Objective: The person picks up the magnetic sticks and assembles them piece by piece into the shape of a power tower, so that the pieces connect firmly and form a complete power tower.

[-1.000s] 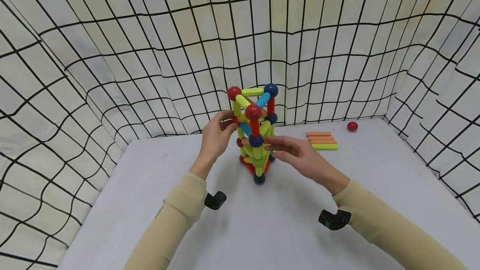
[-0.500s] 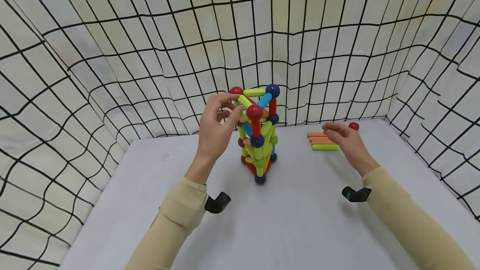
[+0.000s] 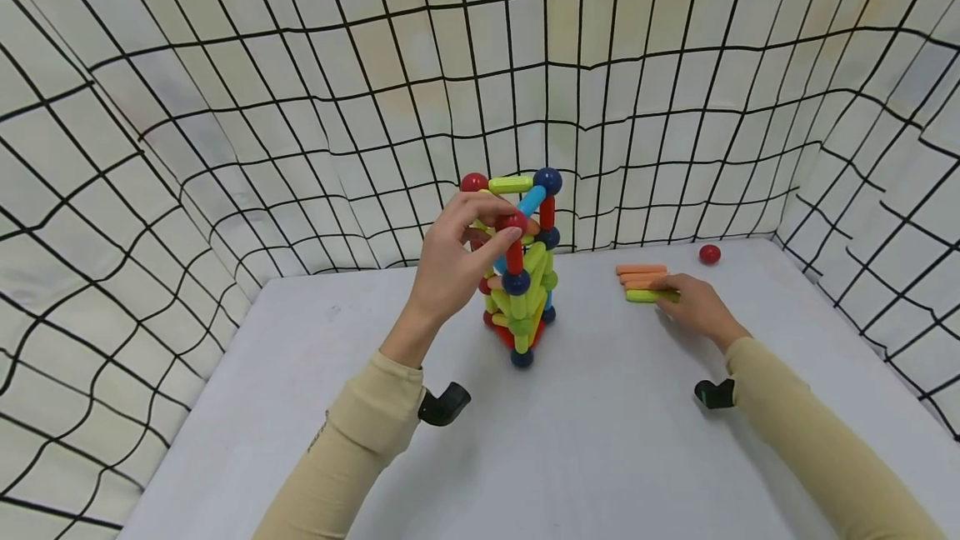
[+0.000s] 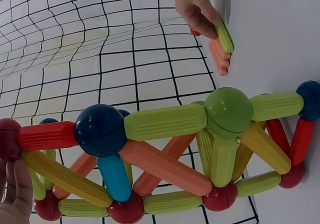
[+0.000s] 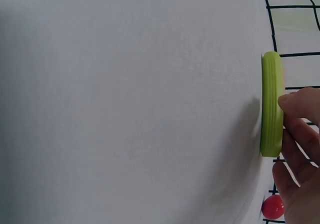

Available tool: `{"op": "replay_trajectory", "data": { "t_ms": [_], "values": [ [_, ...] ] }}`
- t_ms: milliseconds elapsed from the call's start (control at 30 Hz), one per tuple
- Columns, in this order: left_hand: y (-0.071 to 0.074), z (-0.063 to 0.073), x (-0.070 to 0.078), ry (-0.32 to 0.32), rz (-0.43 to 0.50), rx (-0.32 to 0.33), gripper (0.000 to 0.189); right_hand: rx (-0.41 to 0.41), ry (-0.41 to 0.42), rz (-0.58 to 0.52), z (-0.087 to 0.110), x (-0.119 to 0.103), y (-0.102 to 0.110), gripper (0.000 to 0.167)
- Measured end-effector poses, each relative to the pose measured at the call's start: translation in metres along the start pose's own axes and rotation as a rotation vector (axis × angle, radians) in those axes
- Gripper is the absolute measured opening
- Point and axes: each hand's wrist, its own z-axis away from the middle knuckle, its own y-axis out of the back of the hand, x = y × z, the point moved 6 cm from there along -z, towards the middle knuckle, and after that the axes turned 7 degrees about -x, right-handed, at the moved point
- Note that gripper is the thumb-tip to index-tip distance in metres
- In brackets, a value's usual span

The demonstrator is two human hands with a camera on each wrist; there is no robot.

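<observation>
A tall tower [image 3: 519, 327] of coloured sticks and balls stands upright on the table. My left hand [image 3: 453, 252] holds the red ball [image 3: 513, 222] at its front top corner between thumb and fingers. From that ball a red stick [image 4: 47, 135] runs down to a dark blue ball [image 4: 101, 130]. Off to the right, my right hand [image 3: 699, 307] pinches a lime green stick [image 5: 272, 106], thumb on its near face and fingers behind. This stick lies right beside several orange sticks [image 3: 637, 271], partly overlapping them in the left wrist view.
A loose red ball [image 3: 709, 254] rests near the table's back right, behind my right hand. Black netting over white cloth [image 3: 375, 123] rises along the back and both sides of the white table [image 3: 592, 440].
My right hand has left the tower, moved right and come down onto the green stick. My left hand has shifted from the tower's left side up and right to the front red ball.
</observation>
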Motion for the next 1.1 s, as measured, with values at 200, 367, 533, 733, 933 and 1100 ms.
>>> {"op": "replay_trajectory", "data": {
  "t_ms": [200,367,533,733,933,1100],
  "values": [
    [-0.001,0.000,-0.001,0.045,0.022,0.002,0.030,-0.088,0.007,-0.002,0.002,-0.003,-0.002,0.035],
    [-0.001,0.000,0.000,0.057,0.020,0.004,0.029,-0.159,0.103,0.097,-0.001,-0.018,-0.007,0.026],
    [-0.001,0.001,-0.001,0.064,0.012,0.012,0.028,-0.106,0.172,0.000,0.003,-0.052,-0.007,0.025],
    [-0.001,0.001,0.000,0.062,0.011,0.016,0.029,-0.078,0.081,-0.286,0.014,-0.117,0.009,0.045],
    [-0.002,0.001,0.001,0.075,0.012,0.011,0.030,-0.086,0.105,-0.538,0.021,-0.176,0.025,0.053],
    [-0.002,0.001,0.000,0.080,0.009,0.006,0.029,-0.087,0.147,-0.658,0.018,-0.203,0.031,0.052]
  ]
}}
